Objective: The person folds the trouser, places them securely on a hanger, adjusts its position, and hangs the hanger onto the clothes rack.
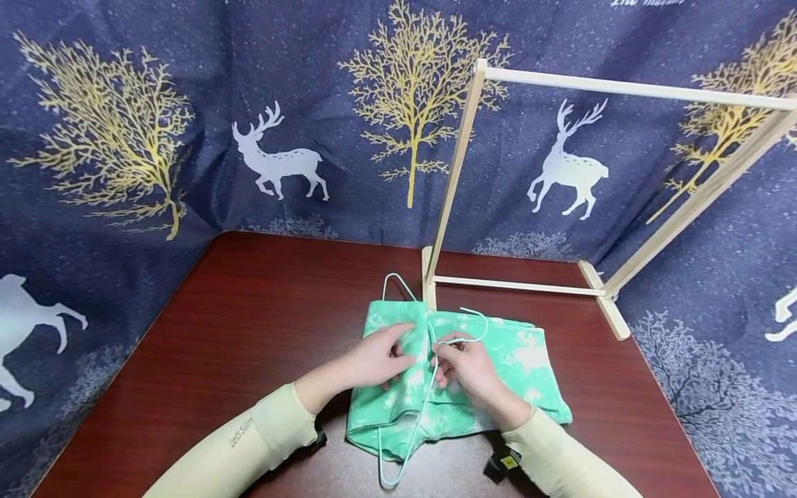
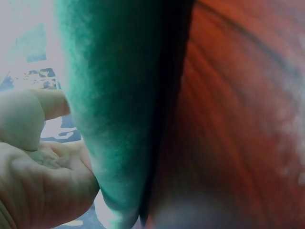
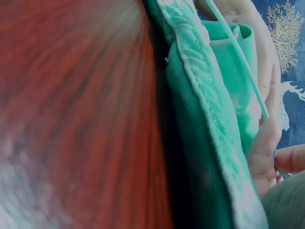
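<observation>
A green-and-white tie-dye garment [image 1: 526, 360] lies folded on the table, its left part doubled over. A pale mint clothes hanger [image 1: 425, 408] lies across it, with one end loop beyond the far edge and the other beyond the near edge. The hanger's hook points right. My right hand [image 1: 470, 370] pinches the hanger near the base of the hook; in the right wrist view a straight arm of the hanger [image 3: 243, 59] runs to the fingertips. On the doubled-over part [image 1: 396, 315] rests my left hand [image 1: 381, 356], fingers spread and relaxed. Green cloth [image 2: 109, 95] hides the left fingertips in the left wrist view.
A wooden rack [image 1: 457, 159] with a top rail stands at the back right of the dark red table [image 1: 261, 311]. Its left foot comes close to the garment's far edge. Behind the table hangs a blue cloth [image 1: 373, 173] printed with deer and trees.
</observation>
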### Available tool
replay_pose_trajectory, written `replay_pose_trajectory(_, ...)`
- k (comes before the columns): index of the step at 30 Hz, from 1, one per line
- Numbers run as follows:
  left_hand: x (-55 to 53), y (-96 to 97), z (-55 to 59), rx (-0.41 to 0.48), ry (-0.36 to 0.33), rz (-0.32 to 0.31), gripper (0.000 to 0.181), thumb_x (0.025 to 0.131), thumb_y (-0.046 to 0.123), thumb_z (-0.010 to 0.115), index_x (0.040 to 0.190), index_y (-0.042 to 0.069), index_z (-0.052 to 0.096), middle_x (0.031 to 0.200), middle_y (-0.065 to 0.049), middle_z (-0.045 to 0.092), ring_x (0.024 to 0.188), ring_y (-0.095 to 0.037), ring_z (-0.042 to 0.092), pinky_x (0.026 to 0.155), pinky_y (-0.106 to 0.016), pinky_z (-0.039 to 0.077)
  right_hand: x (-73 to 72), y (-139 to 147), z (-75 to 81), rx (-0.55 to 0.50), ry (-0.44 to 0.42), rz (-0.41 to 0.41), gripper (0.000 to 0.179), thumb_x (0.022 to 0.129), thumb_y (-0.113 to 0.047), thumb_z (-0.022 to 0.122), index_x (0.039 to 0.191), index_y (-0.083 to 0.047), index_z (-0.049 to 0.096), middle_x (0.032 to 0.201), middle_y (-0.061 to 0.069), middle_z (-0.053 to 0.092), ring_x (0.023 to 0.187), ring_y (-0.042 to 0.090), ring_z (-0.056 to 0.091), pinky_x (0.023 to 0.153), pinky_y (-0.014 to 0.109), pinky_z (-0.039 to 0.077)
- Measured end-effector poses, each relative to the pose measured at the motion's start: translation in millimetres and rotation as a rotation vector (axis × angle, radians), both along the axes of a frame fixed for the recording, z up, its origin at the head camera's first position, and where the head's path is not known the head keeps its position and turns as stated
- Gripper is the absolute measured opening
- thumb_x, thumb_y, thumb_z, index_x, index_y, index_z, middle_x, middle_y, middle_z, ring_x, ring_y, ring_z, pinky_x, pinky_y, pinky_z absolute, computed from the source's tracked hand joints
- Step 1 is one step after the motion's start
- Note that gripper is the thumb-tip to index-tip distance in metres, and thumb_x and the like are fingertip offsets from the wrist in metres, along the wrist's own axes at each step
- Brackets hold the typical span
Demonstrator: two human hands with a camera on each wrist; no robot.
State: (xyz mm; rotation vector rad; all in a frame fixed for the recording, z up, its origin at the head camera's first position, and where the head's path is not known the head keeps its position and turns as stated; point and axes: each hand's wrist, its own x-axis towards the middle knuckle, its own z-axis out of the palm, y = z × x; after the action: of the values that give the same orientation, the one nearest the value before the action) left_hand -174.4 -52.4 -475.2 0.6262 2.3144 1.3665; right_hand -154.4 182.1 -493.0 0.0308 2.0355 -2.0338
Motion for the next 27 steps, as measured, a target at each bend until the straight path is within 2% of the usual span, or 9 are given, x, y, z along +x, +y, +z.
replay_pose_trajectory(9, 0.5, 0.1, 1.3, -0.088, 0.078, -0.067, 0.079, 0.103, 0.012, 0.075, 0.171, -0.002, 0.037, 0.103, -0.009, 0.056, 0.055, -0.013, 0.064, 0.053, -0.033, 0.061, 2.0, 2.0, 8.2, 0.017, 0.019, -0.014, 0.021, 0.106, -0.01, 0.07, 0.113, 0.009, 0.065, 0.083, 0.018, 0.073, 0.054, 0.018, 0.065, 0.052, 0.032, 0.06)
replay_pose_trajectory(13, -3.6, 2.1, -10.4, -0.154, 0.218, -0.088, 0.079, 0.101, 0.017, 0.076, 0.168, -0.005, 0.04, 0.097, -0.003, 0.057, 0.074, -0.013, 0.06, 0.067, -0.034, 0.057, 3.1, 2.7, 10.9, 0.02, 0.034, -0.007, 0.021, 0.106, -0.009, 0.07, 0.112, 0.009, 0.064, 0.084, 0.02, 0.074, 0.054, 0.019, 0.066, 0.053, 0.032, 0.06)
replay_pose_trajectory(16, -10.9, 5.2, -29.9, -0.224, 0.311, -0.076, 0.082, 0.101, 0.026, 0.078, 0.168, -0.004, 0.041, 0.091, 0.004, 0.058, 0.084, -0.011, 0.054, 0.075, -0.032, 0.05, 3.4, 2.6, 11.9, 0.005, 0.04, -0.01, 0.021, 0.105, -0.008, 0.07, 0.112, 0.01, 0.064, 0.083, 0.019, 0.074, 0.055, 0.019, 0.066, 0.053, 0.032, 0.06)
replay_pose_trajectory(17, -12.3, 5.7, -32.4, -0.241, 0.306, -0.072, 0.085, 0.1, 0.028, 0.081, 0.168, -0.002, 0.041, 0.09, 0.005, 0.058, 0.084, -0.01, 0.055, 0.075, -0.032, 0.05, 3.3, 2.4, 11.9, -0.002, 0.043, -0.012, 0.021, 0.106, -0.008, 0.071, 0.112, 0.01, 0.064, 0.082, 0.018, 0.073, 0.054, 0.018, 0.066, 0.053, 0.031, 0.059)
replay_pose_trajectory(19, -17.0, 6.8, -44.1, -0.27, 0.327, -0.063, 0.088, 0.099, 0.035, 0.082, 0.169, 0.001, 0.042, 0.088, 0.008, 0.058, 0.081, -0.008, 0.055, 0.073, -0.03, 0.05, 3.5, 2.1, 12.5, -0.014, 0.049, -0.014, 0.022, 0.106, -0.009, 0.071, 0.112, 0.011, 0.065, 0.08, 0.017, 0.073, 0.054, 0.018, 0.066, 0.052, 0.03, 0.058)
replay_pose_trajectory(21, -19.7, 7.3, -49.7, -0.288, 0.341, -0.057, 0.09, 0.099, 0.039, 0.083, 0.17, 0.003, 0.042, 0.089, 0.008, 0.058, 0.082, -0.007, 0.056, 0.073, -0.03, 0.05, 4.1, 1.7, 13.3, -0.018, 0.056, -0.014, 0.023, 0.106, -0.009, 0.071, 0.112, 0.011, 0.065, 0.077, 0.015, 0.072, 0.054, 0.018, 0.066, 0.052, 0.03, 0.057)
replay_pose_trajectory(24, -17.2, 7.4, -43.1, -0.295, 0.332, -0.058, 0.09, 0.099, 0.04, 0.084, 0.169, 0.001, 0.043, 0.091, 0.007, 0.059, 0.084, -0.008, 0.057, 0.076, -0.033, 0.052, 5.6, 0.8, 15.8, -0.011, 0.072, -0.01, 0.024, 0.105, -0.011, 0.073, 0.111, 0.01, 0.066, 0.074, 0.013, 0.07, 0.054, 0.018, 0.066, 0.051, 0.029, 0.057)
replay_pose_trajectory(25, -17.5, 7.1, -45.0, -0.303, 0.355, -0.062, 0.09, 0.099, 0.041, 0.083, 0.169, 0.001, 0.042, 0.093, 0.005, 0.06, 0.086, -0.01, 0.058, 0.079, -0.034, 0.052, 5.8, 0.5, 16.3, -0.008, 0.077, -0.009, 0.023, 0.105, -0.011, 0.073, 0.111, 0.01, 0.066, 0.073, 0.013, 0.07, 0.054, 0.018, 0.065, 0.051, 0.029, 0.056)
replay_pose_trajectory(27, -13.1, 7.7, -33.6, -0.311, 0.349, -0.061, 0.088, 0.1, 0.039, 0.083, 0.168, -0.001, 0.043, 0.093, 0.004, 0.061, 0.085, -0.011, 0.058, 0.081, -0.035, 0.053, 6.2, 0.1, 17.5, -0.004, 0.086, -0.007, 0.023, 0.105, -0.011, 0.074, 0.11, 0.01, 0.066, 0.073, 0.013, 0.07, 0.054, 0.018, 0.065, 0.051, 0.028, 0.056)
